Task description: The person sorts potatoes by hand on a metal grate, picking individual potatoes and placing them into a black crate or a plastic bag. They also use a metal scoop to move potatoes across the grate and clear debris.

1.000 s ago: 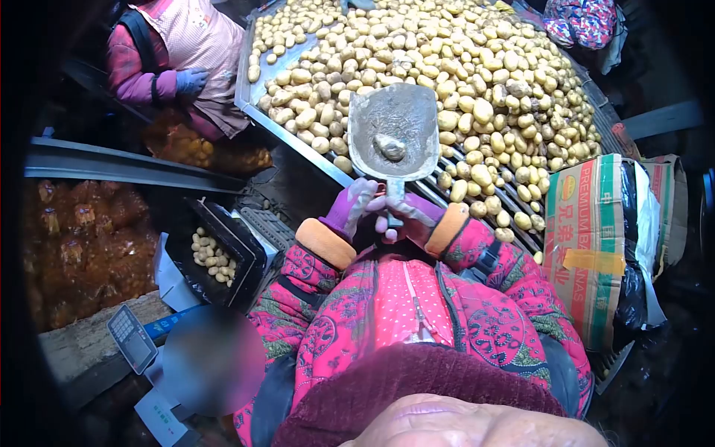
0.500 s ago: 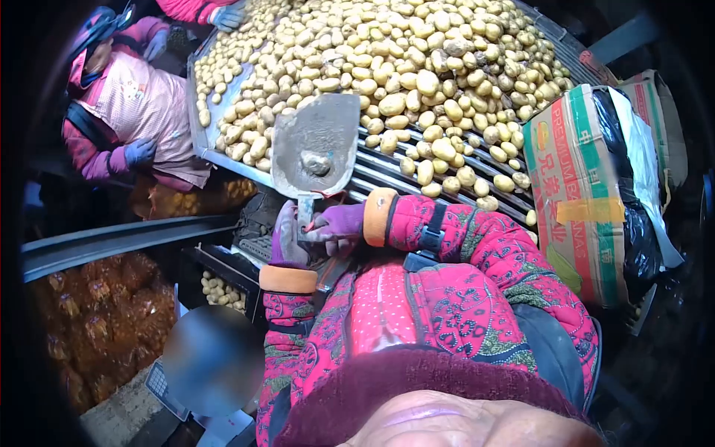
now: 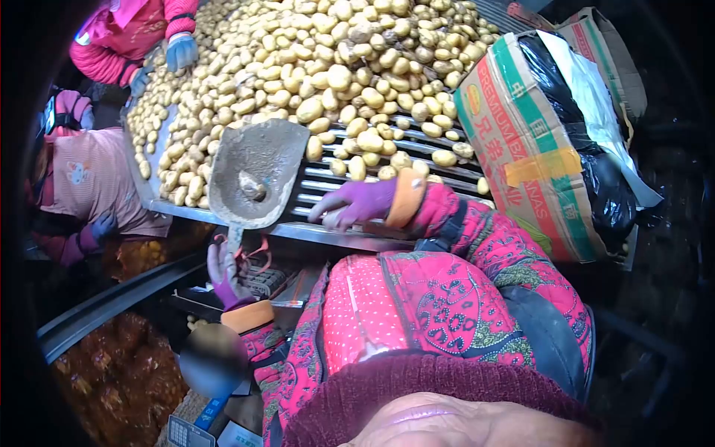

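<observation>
My left hand [image 3: 226, 271], in a grey and purple glove, is closed round the short handle of a metal scoop [image 3: 277, 153]. The muddy scoop rests at the front edge of the slatted metal table, with one dirt-covered lump [image 3: 252, 185] in it. To the right, my right hand [image 3: 353, 204], in a purple glove, hovers over the bare slats with its fingers apart and nothing in them. A large heap of potatoes [image 3: 309, 109] lies beyond both hands. Something red and looped [image 3: 262, 255] hangs beside the scoop handle.
A banana carton [image 3: 514, 141] with black plastic in it stands at the right. Two people, one in pink [image 3: 123, 41] and one in a checked apron [image 3: 89, 175], are at the left. A metal rail [image 3: 126, 298] and filled net bags [image 3: 123, 372] lie at lower left.
My right hand has let go of the scoop handle and moved right, over the slats. My left hand remains at the handle. The view has shifted, and the pink-clad person shows more.
</observation>
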### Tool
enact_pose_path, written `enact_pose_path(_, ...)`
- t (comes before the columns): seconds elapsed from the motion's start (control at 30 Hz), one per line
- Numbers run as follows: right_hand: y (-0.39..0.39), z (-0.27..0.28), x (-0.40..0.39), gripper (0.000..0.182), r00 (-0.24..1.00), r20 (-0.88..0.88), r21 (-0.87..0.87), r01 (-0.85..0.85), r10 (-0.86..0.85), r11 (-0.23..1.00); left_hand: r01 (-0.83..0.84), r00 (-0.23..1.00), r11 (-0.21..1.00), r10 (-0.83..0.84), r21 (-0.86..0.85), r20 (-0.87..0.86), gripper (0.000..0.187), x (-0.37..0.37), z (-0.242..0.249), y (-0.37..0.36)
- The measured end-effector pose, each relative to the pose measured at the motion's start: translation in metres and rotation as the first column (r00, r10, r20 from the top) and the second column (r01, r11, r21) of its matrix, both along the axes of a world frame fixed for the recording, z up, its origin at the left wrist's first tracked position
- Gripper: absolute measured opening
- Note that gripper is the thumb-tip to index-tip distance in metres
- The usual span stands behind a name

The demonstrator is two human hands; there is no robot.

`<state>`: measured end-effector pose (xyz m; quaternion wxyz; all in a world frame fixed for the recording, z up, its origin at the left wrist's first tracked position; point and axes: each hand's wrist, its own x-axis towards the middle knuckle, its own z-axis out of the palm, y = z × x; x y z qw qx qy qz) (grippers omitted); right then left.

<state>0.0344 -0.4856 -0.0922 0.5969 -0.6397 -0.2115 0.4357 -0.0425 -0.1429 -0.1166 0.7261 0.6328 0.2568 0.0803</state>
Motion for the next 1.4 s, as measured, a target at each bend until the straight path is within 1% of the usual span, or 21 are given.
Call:
enact_pose_path(0.03, -0.026, 0.015, -0.001, 0.044, 0.989, 0.102, -0.025, 0.113, -0.110, 0.993, -0.032, 0.999, 0.999, 0.033, 0.031, -0.019, 0.056, 0.000, 0.008, 0.000)
enact_pose_path(0.07, -0.049, 0.008, -0.004, 0.045, 0.955, 0.021, -0.068, 0.297, -0.296, 0.952, -0.082, 0.993, 0.993, 0.088, 0.081, -0.074, 0.057, -0.002, 0.013, 0.008)
enact_pose_path(0.1, -0.074, -0.010, -0.003, 0.042, 0.906, 0.000, 0.092, 0.421, -0.423, 0.902, -0.080, 0.997, 0.986, 0.080, 0.149, 0.010, 0.057, -0.008, -0.009, 0.038)
enact_pose_path(0.13, -0.099, -0.009, 0.000, 0.038, 0.853, 0.188, 0.036, 0.489, -0.487, 0.871, -0.105, 0.992, 0.932, 0.074, 0.346, 0.103, 0.054, -0.014, -0.008, 0.047)
enact_pose_path(0.17, -0.118, -0.022, 0.001, 0.040, 0.755, 0.104, 0.179, 0.626, -0.647, 0.759, -0.140, 0.981, 0.838, 0.043, 0.528, 0.191, 0.052, -0.017, -0.003, 0.051)
enact_pose_path(0.2, -0.125, -0.017, 0.007, 0.042, 0.610, 0.252, 0.013, 0.774, -0.751, 0.633, -0.178, 0.959, 0.702, -0.035, 0.690, 0.282, 0.050, -0.017, 0.020, 0.036)
enact_pose_path(0.23, -0.134, -0.029, 0.013, 0.041, 0.468, 0.287, 0.081, 0.858, -0.836, 0.507, -0.239, 0.925, 0.537, -0.129, 0.809, 0.358, 0.047, -0.015, 0.052, 0.008)
enact_pose_path(0.3, -0.142, -0.017, 0.029, 0.040, 0.396, 0.306, 0.097, 0.892, -0.866, 0.442, -0.017, 0.875, 0.611, -0.374, 0.791, 0.308, 0.040, -0.001, 0.090, -0.040)
enact_pose_path(0.33, -0.141, -0.016, 0.041, 0.040, 0.375, 0.403, 0.075, 0.896, -0.835, 0.439, 0.167, 0.785, 0.730, -0.505, 0.663, 0.358, 0.038, 0.008, 0.091, -0.061)
enact_pose_path(0.4, -0.133, -0.019, 0.061, 0.039, 0.351, 0.565, 0.032, 0.895, -0.747, 0.444, 0.431, 0.743, 0.609, -0.659, 0.666, 0.121, 0.040, 0.020, 0.072, -0.090)
enact_pose_path(0.43, -0.131, -0.024, 0.071, 0.039, 0.260, 0.825, 0.022, 0.872, -0.501, 0.489, 0.417, 0.565, 0.342, -0.823, 0.842, 0.055, 0.042, 0.037, 0.075, -0.110)
enact_pose_path(0.47, -0.125, -0.026, 0.075, 0.041, 0.298, 0.868, -0.062, 0.859, -0.398, 0.509, 0.388, 0.459, 0.269, -0.886, 0.882, 0.068, 0.045, 0.046, 0.061, -0.126)
enact_pose_path(0.5, -0.118, -0.027, 0.080, 0.043, 0.335, 0.897, -0.147, 0.841, -0.287, 0.521, 0.403, 0.413, 0.236, -0.909, 0.884, 0.054, 0.046, 0.053, 0.058, -0.146)
enact_pose_path(0.53, -0.113, -0.043, 0.088, 0.044, 0.247, 0.955, -0.142, 0.867, -0.164, 0.477, 0.387, 0.397, 0.204, -0.917, 0.899, 0.037, 0.046, 0.057, 0.046, -0.159)
enact_pose_path(0.67, -0.099, -0.043, 0.090, 0.048, 0.251, 0.968, -0.234, 0.862, 0.023, 0.449, 0.432, 0.335, 0.107, -0.941, 0.895, -0.050, 0.053, 0.074, 0.025, -0.184)
enact_pose_path(0.83, -0.103, -0.048, 0.065, 0.044, 0.369, 0.928, -0.307, 0.833, -0.049, 0.460, 0.478, 0.310, 0.080, -0.947, 0.875, -0.082, 0.054, 0.077, -0.002, -0.192)
enact_pose_path(0.9, -0.102, -0.040, 0.038, 0.037, 0.477, 0.862, -0.493, 0.705, 0.174, 0.511, 0.502, 0.289, 0.077, -0.954, 0.861, -0.083, 0.052, 0.079, -0.009, -0.192)
enact_pose_path(0.97, -0.098, -0.043, 0.002, 0.037, 0.315, 0.933, -0.359, 0.810, 0.173, 0.463, 0.534, 0.326, 0.162, -0.945, 0.830, -0.025, 0.049, 0.079, -0.016, -0.186)
enact_pose_path(1.13, -0.120, -0.009, -0.015, 0.038, 0.597, 0.798, -0.382, 0.610, -0.085, 0.694, 0.509, 0.360, 0.214, -0.933, 0.833, 0.020, 0.047, 0.081, -0.012, -0.183)
enact_pose_path(1.23, -0.130, 0.011, 0.037, 0.036, 0.191, 0.970, -0.085, 0.851, -0.153, 0.518, 0.477, 0.372, 0.230, -0.927, 0.848, 0.042, 0.047, 0.082, -0.018, -0.181)
enact_pose_path(1.4, -0.121, 0.043, 0.137, 0.045, -0.028, 0.996, 0.056, 0.923, -0.080, 0.381, 0.505, 0.378, 0.281, -0.922, 0.816, 0.084, 0.042, 0.085, -0.020, -0.182)
